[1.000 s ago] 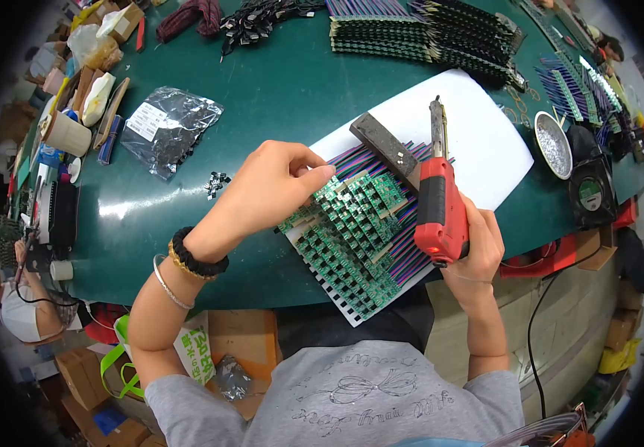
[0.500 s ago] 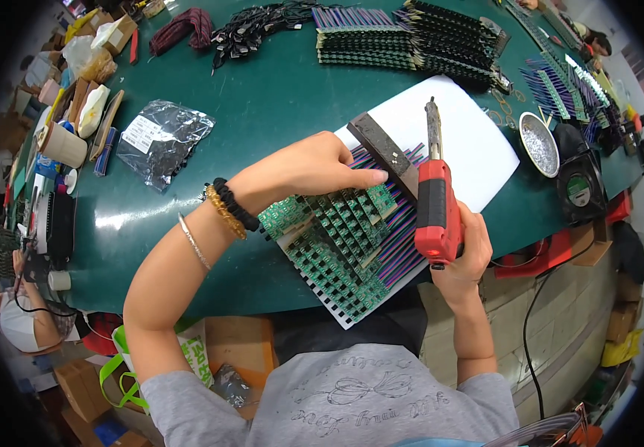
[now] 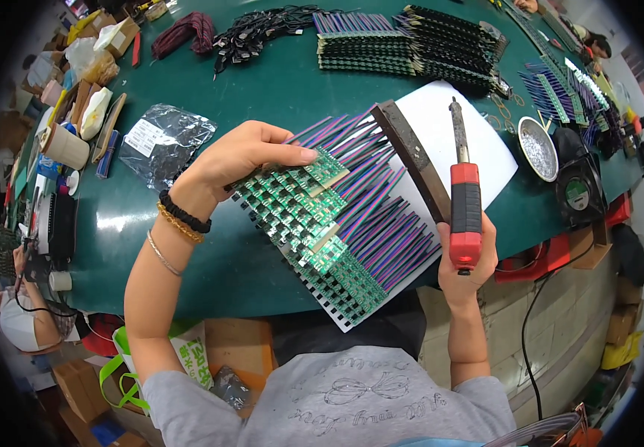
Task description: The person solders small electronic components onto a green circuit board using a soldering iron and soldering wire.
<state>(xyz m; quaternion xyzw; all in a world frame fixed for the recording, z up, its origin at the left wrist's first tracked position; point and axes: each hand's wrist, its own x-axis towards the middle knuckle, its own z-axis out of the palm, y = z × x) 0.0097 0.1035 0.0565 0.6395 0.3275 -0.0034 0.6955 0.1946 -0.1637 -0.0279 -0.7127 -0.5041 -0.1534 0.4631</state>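
My left hand is closed on the upper end of a stack of green circuit boards, thumb on top and fingers hidden beneath. Purple, green and dark wires fan out from the boards toward the right. In my right hand is a red and black soldering gun, its metal tip pointing away from me. A dark, flat metal bar runs diagonally over the wires, its near end at my right fingers, which seem to hold it too. Under these lies a white sheet.
A round metal dish and a solder reel sit to the right. Bundled wired boards, black cables and a plastic bag lie on the green table. A person's arm shows at far left.
My left hand has left the bar and moved left onto the circuit boards, whose upper part is now raised and shifted. The bar and soldering gun have moved right.
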